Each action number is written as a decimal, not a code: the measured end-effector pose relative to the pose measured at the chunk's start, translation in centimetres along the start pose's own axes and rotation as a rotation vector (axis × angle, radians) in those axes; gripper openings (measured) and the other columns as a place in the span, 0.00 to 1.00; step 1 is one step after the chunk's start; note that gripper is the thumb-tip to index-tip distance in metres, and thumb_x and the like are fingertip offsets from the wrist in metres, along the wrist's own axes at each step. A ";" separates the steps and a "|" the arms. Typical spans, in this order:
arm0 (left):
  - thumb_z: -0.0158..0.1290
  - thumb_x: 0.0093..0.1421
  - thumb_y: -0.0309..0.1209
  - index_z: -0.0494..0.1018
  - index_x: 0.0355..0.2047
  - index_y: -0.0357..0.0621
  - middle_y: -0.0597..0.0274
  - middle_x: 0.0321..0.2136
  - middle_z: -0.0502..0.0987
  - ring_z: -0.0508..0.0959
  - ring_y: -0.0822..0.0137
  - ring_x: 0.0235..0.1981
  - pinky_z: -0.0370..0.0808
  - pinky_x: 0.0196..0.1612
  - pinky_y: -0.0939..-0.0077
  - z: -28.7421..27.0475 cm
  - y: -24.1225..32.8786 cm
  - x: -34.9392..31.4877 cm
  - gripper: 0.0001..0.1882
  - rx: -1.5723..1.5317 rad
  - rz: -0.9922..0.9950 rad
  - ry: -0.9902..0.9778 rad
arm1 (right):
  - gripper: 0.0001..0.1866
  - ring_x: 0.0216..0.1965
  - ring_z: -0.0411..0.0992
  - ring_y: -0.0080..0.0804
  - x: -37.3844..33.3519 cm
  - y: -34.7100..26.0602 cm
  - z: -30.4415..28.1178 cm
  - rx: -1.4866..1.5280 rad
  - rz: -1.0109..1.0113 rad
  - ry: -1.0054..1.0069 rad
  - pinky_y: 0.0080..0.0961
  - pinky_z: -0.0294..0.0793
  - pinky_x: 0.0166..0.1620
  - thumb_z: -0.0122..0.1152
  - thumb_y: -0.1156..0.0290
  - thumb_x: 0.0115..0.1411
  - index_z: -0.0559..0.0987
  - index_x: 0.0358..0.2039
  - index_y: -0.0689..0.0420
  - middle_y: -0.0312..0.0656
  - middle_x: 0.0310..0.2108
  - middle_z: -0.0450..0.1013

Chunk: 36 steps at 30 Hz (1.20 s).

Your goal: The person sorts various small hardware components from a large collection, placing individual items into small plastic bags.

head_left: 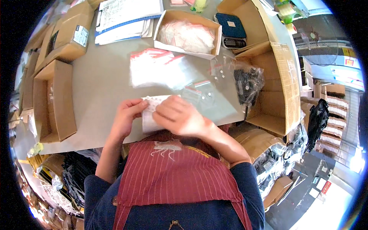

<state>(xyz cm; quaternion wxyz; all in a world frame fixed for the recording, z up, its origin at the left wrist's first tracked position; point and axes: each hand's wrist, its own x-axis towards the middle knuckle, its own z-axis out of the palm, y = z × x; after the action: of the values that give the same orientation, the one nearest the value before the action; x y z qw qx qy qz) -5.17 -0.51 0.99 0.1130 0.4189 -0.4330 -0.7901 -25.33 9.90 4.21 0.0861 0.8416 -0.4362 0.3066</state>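
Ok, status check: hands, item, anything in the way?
Left hand holding white sheet at its left edge. Right hand blurred over the sheet's right side, grip unclear. Red-edged clear bags lie beyond; nothing seen blocking the hands.

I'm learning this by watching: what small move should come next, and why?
Probably pick one small white dot off the white sheet with the right hand: its fingers already bend over the sheet, the left hand pinches the sheet's left edge, and similar white pieces lie in or on clear bags to the right.
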 end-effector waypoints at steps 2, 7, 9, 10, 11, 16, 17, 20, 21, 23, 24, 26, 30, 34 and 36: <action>0.57 0.64 0.36 0.82 0.40 0.37 0.67 0.33 0.82 0.78 0.75 0.34 0.73 0.43 0.79 -1.5 -1.0 0.2 0.13 0.004 0.096 0.189 | 0.14 0.38 0.76 0.37 -1.8 0.6 -0.9 0.217 0.340 0.070 0.33 0.76 0.42 0.63 0.77 0.41 0.79 0.33 0.58 0.41 0.36 0.76; 0.58 0.64 0.35 0.81 0.42 0.34 0.63 0.36 0.83 0.80 0.72 0.36 0.75 0.47 0.75 -5.2 -1.5 0.6 0.15 -0.037 0.137 0.257 | 0.05 0.33 0.74 0.19 -7.2 2.4 -2.2 0.555 1.224 0.153 0.21 0.75 0.40 0.66 0.76 0.59 0.81 0.36 0.60 0.36 0.30 0.77; 0.58 0.64 0.35 0.81 0.42 0.33 0.62 0.35 0.83 0.80 0.72 0.36 0.75 0.46 0.75 -5.1 -1.1 0.3 0.15 0.008 0.121 0.278 | 0.05 0.32 0.74 0.18 -9.3 2.7 -1.6 0.759 1.399 0.091 0.20 0.74 0.38 0.66 0.74 0.60 0.80 0.35 0.60 0.33 0.29 0.77; 0.58 0.64 0.35 0.81 0.42 0.33 0.62 0.35 0.83 0.80 0.72 0.36 0.75 0.46 0.75 -4.9 -0.9 0.1 0.15 0.009 0.122 0.284 | 0.06 0.30 0.73 0.17 -9.8 2.8 -1.2 0.877 1.416 0.083 0.19 0.73 0.36 0.65 0.72 0.61 0.80 0.35 0.60 0.32 0.29 0.77; 0.58 0.64 0.34 0.81 0.42 0.33 0.62 0.35 0.83 0.80 0.72 0.36 0.75 0.46 0.75 -4.3 -0.7 -0.1 0.15 0.034 0.120 0.279 | 0.06 0.30 0.73 0.17 -10.1 2.7 -0.8 0.883 1.413 0.081 0.19 0.73 0.36 0.65 0.72 0.61 0.80 0.35 0.60 0.32 0.29 0.77; 0.58 0.65 0.33 0.81 0.42 0.32 0.62 0.36 0.83 0.80 0.73 0.37 0.75 0.46 0.75 -2.6 0.0 0.0 0.14 0.003 0.144 0.246 | 0.09 0.28 0.72 0.19 -12.1 2.6 1.2 1.003 1.482 -0.210 0.22 0.73 0.33 0.62 0.67 0.64 0.79 0.37 0.60 0.34 0.27 0.76; 0.57 0.65 0.33 0.81 0.42 0.31 0.61 0.36 0.83 0.80 0.73 0.36 0.75 0.47 0.75 -2.3 0.1 0.1 0.14 0.003 0.133 0.250 | 0.11 0.27 0.72 0.21 -12.1 2.5 1.4 0.937 1.488 -0.282 0.24 0.73 0.33 0.62 0.65 0.64 0.79 0.39 0.61 0.36 0.27 0.76; 0.57 0.65 0.34 0.80 0.43 0.32 0.61 0.37 0.83 0.80 0.71 0.38 0.75 0.47 0.73 -2.8 -0.4 0.3 0.15 0.010 0.126 0.226 | 0.12 0.27 0.76 0.34 -12.3 1.9 1.6 0.695 1.312 -0.338 0.32 0.75 0.34 0.60 0.63 0.63 0.79 0.39 0.60 0.46 0.28 0.77; 0.56 0.65 0.35 0.80 0.43 0.32 0.60 0.38 0.83 0.80 0.69 0.40 0.74 0.48 0.72 -3.1 -0.7 0.4 0.16 0.016 0.130 0.195 | 0.12 0.27 0.76 0.34 -12.4 1.6 1.9 0.697 1.311 -0.336 0.32 0.75 0.34 0.60 0.63 0.63 0.79 0.39 0.60 0.46 0.28 0.77; 0.56 0.66 0.35 0.80 0.43 0.33 0.60 0.38 0.83 0.80 0.69 0.40 0.74 0.49 0.71 -3.1 -0.8 0.5 0.16 0.017 0.137 0.187 | 0.12 0.31 0.77 0.48 -12.4 1.1 2.5 0.404 1.190 -0.378 0.40 0.76 0.37 0.59 0.62 0.62 0.78 0.36 0.58 0.52 0.30 0.78; 0.55 0.66 0.35 0.80 0.43 0.33 0.60 0.38 0.83 0.80 0.69 0.40 0.74 0.49 0.71 -3.1 -0.8 0.5 0.15 0.017 0.142 0.178 | 0.12 0.31 0.77 0.48 -12.2 0.8 2.8 0.403 1.191 -0.376 0.40 0.76 0.37 0.59 0.62 0.62 0.78 0.36 0.58 0.52 0.30 0.78; 0.56 0.66 0.35 0.80 0.43 0.34 0.60 0.38 0.83 0.80 0.69 0.40 0.74 0.49 0.71 -3.2 -1.0 0.6 0.15 0.022 0.143 0.181 | 0.12 0.34 0.77 0.54 -11.6 0.1 3.1 0.100 1.158 -0.469 0.43 0.76 0.38 0.61 0.61 0.60 0.77 0.32 0.57 0.52 0.31 0.78; 0.57 0.66 0.33 0.81 0.39 0.34 0.65 0.34 0.82 0.79 0.74 0.35 0.75 0.44 0.76 -2.4 -0.6 0.2 0.12 0.013 0.162 0.257 | 0.15 0.33 0.77 0.53 -10.8 1.2 1.0 0.051 1.223 -0.534 0.42 0.77 0.38 0.65 0.58 0.59 0.75 0.31 0.58 0.51 0.29 0.77; 0.57 0.65 0.34 0.81 0.40 0.35 0.65 0.35 0.82 0.78 0.75 0.36 0.75 0.45 0.76 -2.2 -0.8 0.2 0.12 0.004 0.150 0.292 | 0.13 0.33 0.79 0.46 -13.4 3.6 -2.4 0.322 1.385 -0.263 0.38 0.78 0.39 0.66 0.62 0.58 0.78 0.37 0.58 0.49 0.30 0.79; 0.58 0.65 0.34 0.80 0.40 0.34 0.65 0.35 0.81 0.78 0.75 0.35 0.75 0.44 0.76 -2.8 -1.6 0.5 0.13 0.004 0.150 0.325 | 0.13 0.36 0.80 0.37 -14.4 4.4 -3.4 0.362 1.428 -0.182 0.33 0.78 0.41 0.65 0.69 0.58 0.79 0.44 0.57 0.45 0.32 0.81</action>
<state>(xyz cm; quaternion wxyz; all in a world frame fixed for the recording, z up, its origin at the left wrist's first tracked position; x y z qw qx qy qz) -3.04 -1.48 -1.27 0.2393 0.5078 -0.4406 -0.7005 -36.52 18.44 -2.10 -0.3108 0.3763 -0.8253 0.2840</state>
